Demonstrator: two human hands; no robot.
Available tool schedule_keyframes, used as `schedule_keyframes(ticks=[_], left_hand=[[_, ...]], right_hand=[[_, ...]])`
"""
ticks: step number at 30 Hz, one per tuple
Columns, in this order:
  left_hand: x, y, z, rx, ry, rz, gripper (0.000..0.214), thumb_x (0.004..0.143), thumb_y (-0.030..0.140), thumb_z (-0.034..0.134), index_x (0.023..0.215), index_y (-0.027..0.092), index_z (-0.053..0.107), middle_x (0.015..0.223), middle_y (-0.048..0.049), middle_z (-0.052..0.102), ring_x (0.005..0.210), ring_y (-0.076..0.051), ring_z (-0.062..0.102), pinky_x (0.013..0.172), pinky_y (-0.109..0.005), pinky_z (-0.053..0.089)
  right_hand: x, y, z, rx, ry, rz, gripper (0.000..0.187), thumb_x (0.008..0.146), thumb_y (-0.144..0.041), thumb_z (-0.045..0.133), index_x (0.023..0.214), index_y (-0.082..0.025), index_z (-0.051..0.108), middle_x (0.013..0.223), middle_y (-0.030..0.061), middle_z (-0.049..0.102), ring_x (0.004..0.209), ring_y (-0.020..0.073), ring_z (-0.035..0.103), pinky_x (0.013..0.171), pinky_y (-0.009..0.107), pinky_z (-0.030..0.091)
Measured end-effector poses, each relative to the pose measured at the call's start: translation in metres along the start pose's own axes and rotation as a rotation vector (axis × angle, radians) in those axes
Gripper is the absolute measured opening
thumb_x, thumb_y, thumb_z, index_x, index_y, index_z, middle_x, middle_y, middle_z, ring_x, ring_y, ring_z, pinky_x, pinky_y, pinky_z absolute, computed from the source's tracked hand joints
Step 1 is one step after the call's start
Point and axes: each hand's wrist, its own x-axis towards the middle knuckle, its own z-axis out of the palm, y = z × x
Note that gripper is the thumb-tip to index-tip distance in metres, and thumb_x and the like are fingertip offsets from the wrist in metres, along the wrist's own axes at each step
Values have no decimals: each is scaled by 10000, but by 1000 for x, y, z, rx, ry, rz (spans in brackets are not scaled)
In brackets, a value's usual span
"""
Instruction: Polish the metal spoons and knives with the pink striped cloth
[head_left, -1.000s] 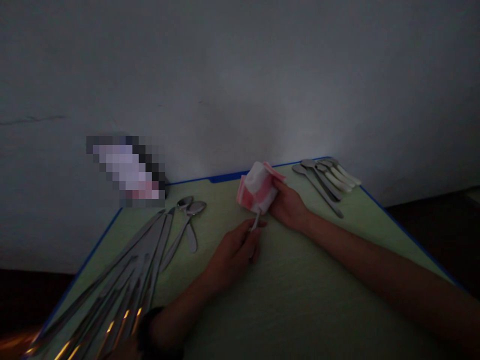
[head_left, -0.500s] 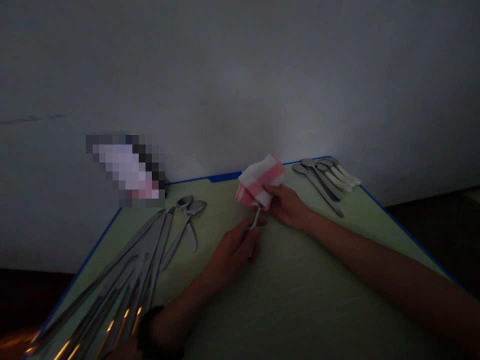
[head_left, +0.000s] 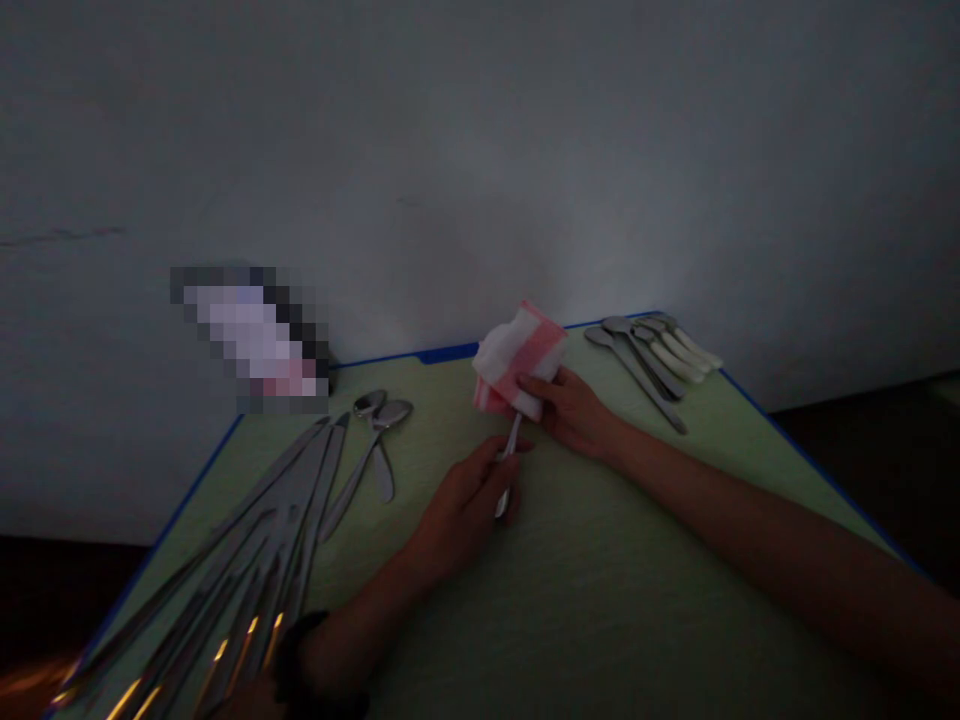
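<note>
My left hand point(head_left: 480, 490) is closed around the handle of a metal cutlery piece point(head_left: 513, 436), its end poking out below the fingers. The upper end of that piece is hidden under a pink and white cloth point(head_left: 517, 355). My right hand point(head_left: 574, 412) pinches this cloth around the hidden end, thumb lying across the fabric. Both hands are over the middle of the table. Left of them, two spoons point(head_left: 392, 413) lie crossed, next to several long knives and other metal cutlery point(head_left: 259, 560).
The pale green table point(head_left: 600, 580) has a blue edge and stands against a grey wall point(head_left: 480, 150). At the back right lie metal spoons point(head_left: 637, 380) and several white-handled pieces of cutlery point(head_left: 686, 350). A blurred-out object point(head_left: 251, 335) leans at the back left.
The cloth has shifted and turned slightly to the left around the cutlery piece, with my right thumb moving left along it. My left hand stays in place.
</note>
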Motion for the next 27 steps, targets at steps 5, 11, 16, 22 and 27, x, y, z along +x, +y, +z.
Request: schedule_keyframes(ticks=[5, 11, 16, 22, 27], left_hand=[[0, 0, -1, -3, 22, 1, 344, 913, 347, 338, 1176, 167, 469, 531, 58, 461, 486, -103, 434, 507, -217, 348], [0, 3, -1, 11, 20, -19, 344, 912, 350, 335, 1172, 172, 473, 522, 62, 449, 472, -105, 422, 491, -214, 342], [-1, 4, -1, -2, 53, -9, 355, 905, 353, 338, 1157, 156, 493, 503, 63, 449, 467, -108, 425, 496, -218, 344], [-1, 3, -2, -5, 53, -22, 348, 907, 345, 341, 1166, 161, 483, 509, 66, 460, 452, -101, 422, 490, -213, 342], [-1, 2, 0, 52, 59, 4, 352, 910, 352, 327, 1161, 160, 481, 520, 58, 462, 480, -111, 444, 506, -219, 355]], right_hand=[[1, -3, 2, 87, 29, 27, 278, 742, -379, 583, 956, -202, 561, 919, 32, 640, 772, 169, 576, 647, 311, 511], [4, -7, 4, 201, 56, -25, 305, 765, -414, 524, 1011, -236, 528, 1061, 28, 608, 948, 201, 552, 735, 361, 502], [3, -3, 2, 140, 144, -5, 216, 648, -116, 566, 854, -181, 562, 871, 13, 627, 827, 157, 563, 800, 321, 463], [0, -1, -2, 90, 103, 61, 243, 556, -36, 499, 756, -154, 571, 681, -13, 601, 659, 141, 545, 688, 299, 476], [3, -4, 3, 149, 165, 105, 205, 604, -90, 490, 771, -158, 588, 720, 15, 637, 766, 180, 581, 742, 322, 474]])
